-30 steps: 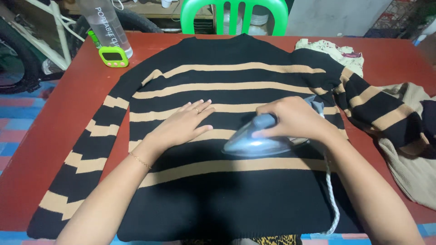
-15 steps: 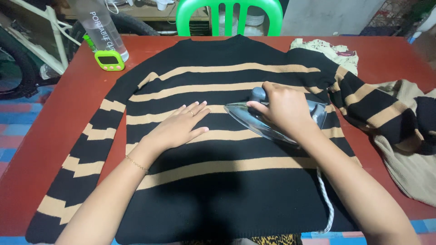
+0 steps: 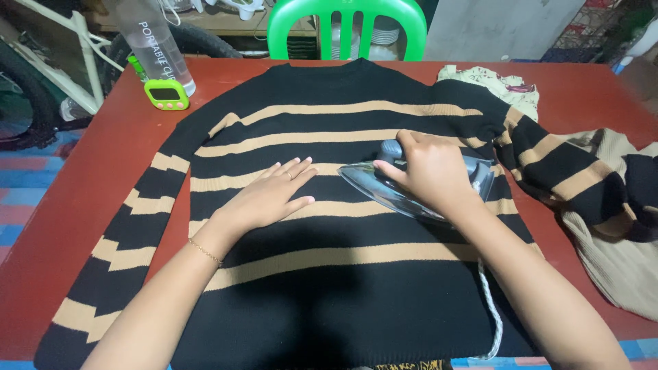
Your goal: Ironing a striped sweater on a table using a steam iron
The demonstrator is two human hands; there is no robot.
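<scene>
My right hand [image 3: 428, 171] has its grip closed around the handle of the iron [image 3: 411, 185], fingers wrapped over the top so most of the handle is hidden. The iron sits flat on the striped sweater [image 3: 343, 274], on the chest area, with its pointed tip aimed toward my left hand. Its braided white cord [image 3: 495, 318] trails back from under my right wrist, down across the sweater's lower right part toward the near table edge.

My left hand [image 3: 271, 195] lies just beside the iron's tip, fingers spread and palm pressed flat on the knit. That grip is fully open and has hold of nothing. It rests across a tan stripe, and there is a thin bracelet on the wrist.

The sweater is black with tan bands and lies spread on the red table [image 3: 75, 205], neck away from me, one sleeve stretched out beyond my left hand.

Past my right hand, the other sleeve lies over a beige knit garment [image 3: 617, 267] at the table's edge. Further out from the iron lies a small pale floral cloth [image 3: 500, 85].

Far beyond my left hand stand a clear bottle [image 3: 159, 44] and a lime-green timer [image 3: 166, 94], touching or nearly so. A green plastic chair [image 3: 346, 27] stands behind the table.
</scene>
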